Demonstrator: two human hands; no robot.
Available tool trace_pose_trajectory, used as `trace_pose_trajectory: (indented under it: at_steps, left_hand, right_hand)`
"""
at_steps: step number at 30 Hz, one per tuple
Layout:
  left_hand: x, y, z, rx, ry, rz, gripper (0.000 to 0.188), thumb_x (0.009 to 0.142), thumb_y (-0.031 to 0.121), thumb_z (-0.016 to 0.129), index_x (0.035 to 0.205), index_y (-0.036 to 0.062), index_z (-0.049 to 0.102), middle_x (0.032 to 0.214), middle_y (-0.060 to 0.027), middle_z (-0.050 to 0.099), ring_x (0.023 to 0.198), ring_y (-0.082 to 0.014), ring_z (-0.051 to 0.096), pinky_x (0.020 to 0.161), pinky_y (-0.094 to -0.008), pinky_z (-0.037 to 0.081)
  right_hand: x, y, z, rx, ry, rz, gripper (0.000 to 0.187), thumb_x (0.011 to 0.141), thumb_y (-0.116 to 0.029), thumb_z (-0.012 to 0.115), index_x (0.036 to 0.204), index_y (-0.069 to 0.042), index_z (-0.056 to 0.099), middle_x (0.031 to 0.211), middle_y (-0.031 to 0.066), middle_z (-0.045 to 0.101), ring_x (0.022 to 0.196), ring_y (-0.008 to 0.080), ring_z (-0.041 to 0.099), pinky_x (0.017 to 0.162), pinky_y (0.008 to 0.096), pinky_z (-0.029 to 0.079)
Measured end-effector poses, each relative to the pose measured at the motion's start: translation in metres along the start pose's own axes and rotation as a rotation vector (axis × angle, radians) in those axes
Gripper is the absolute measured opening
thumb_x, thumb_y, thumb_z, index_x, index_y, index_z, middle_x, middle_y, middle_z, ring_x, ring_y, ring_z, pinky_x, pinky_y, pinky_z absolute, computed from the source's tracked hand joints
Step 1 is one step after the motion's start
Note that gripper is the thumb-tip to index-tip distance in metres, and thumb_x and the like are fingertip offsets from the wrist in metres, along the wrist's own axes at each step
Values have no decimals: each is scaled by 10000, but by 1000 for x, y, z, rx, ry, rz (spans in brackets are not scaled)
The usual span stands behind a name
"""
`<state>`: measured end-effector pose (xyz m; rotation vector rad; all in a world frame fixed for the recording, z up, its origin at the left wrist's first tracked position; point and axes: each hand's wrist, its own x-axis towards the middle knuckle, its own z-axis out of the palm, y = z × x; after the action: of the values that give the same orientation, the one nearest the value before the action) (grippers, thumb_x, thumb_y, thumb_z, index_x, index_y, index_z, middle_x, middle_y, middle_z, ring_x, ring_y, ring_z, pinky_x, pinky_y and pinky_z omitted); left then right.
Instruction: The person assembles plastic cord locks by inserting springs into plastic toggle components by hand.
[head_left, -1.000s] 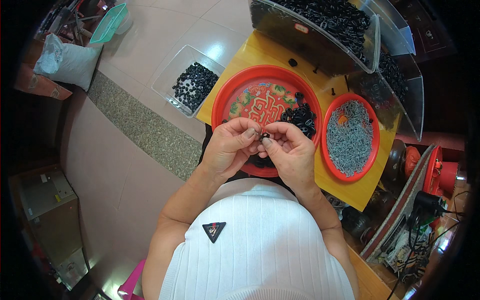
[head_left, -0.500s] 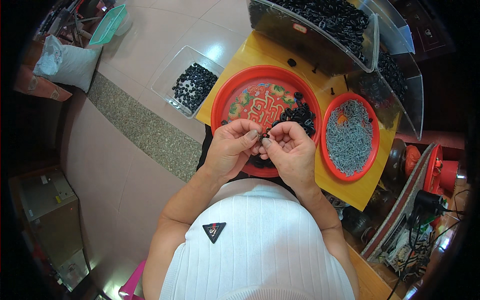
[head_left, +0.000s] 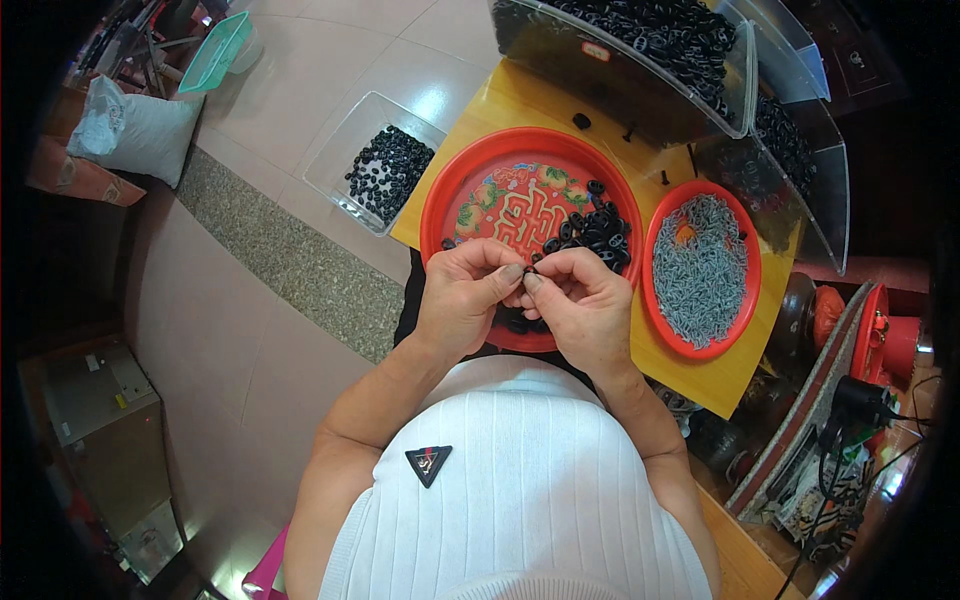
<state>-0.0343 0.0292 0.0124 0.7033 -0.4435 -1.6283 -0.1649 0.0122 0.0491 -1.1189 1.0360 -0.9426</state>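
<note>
My left hand point(head_left: 468, 294) and my right hand point(head_left: 578, 298) meet over the near side of a round red tray point(head_left: 433, 190). Between their pinched fingertips is a small black part point(head_left: 529, 270), mostly covered by thumbs and fingers, so its exact shape does not show. Both hands are closed on it. Loose black oval parts with holes point(head_left: 600, 232) lie heaped in the tray's right side, and more show beneath my hands. Right of the tray, a smaller red oval dish point(head_left: 655, 300) is full of grey metal screws point(head_left: 703, 275).
A yellow wooden table point(head_left: 690, 385) carries both red containers. Clear bins point(head_left: 625, 75) heaped with black parts stand at its far right. On the floor, left of the table, sits a clear box point(head_left: 330, 160) of small black pieces. A white sack point(head_left: 150, 135) rests farther left.
My fingertips have drawn slightly closer together round the small black part, which shows less now. The hands otherwise stay in place, and the view has shifted a little.
</note>
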Motion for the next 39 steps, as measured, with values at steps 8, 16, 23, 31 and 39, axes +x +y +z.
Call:
trace_pose_trajectory:
  at_steps: [8,16,23,31,39]
  left_hand:
    - [2,-3,4,101,7,-1,39,784,-33,545,821,-40,552,774,-89,568,669,-136,547,594,-240,449]
    - [19,24,-4,612,88,246,305,783,29,590,1083,18,535,807,-30,561,712,-99,547,614,-213,448]
    - [19,47,-18,1617,-162,495,226,661,-65,622,872,10,594,839,-97,536,738,-216,558,626,-276,446]
    - [18,43,-7,1734,-428,377,269,583,-83,620,835,9,591,830,-112,516,794,-286,503,699,-349,427]
    - [16,36,-10,1955,-439,312,307,541,-103,601,830,1,581,838,-106,511,826,-280,492,718,-356,414]
  right_hand:
    - [4,8,-7,-60,-19,-49,62,789,69,538,835,29,523,732,59,573,634,89,581,549,197,498]
    - [12,6,-36,128,71,-40,82,802,19,542,874,28,505,750,64,561,638,108,582,565,223,514]
    - [6,5,-60,140,110,-16,95,802,22,535,891,37,509,764,64,554,645,106,576,572,211,505]
    - [1,7,-72,157,131,-30,108,801,21,532,905,42,512,745,62,551,634,103,568,565,205,491]
    - [-2,10,-65,138,72,24,107,800,19,536,905,35,519,739,57,560,625,93,560,555,200,480]
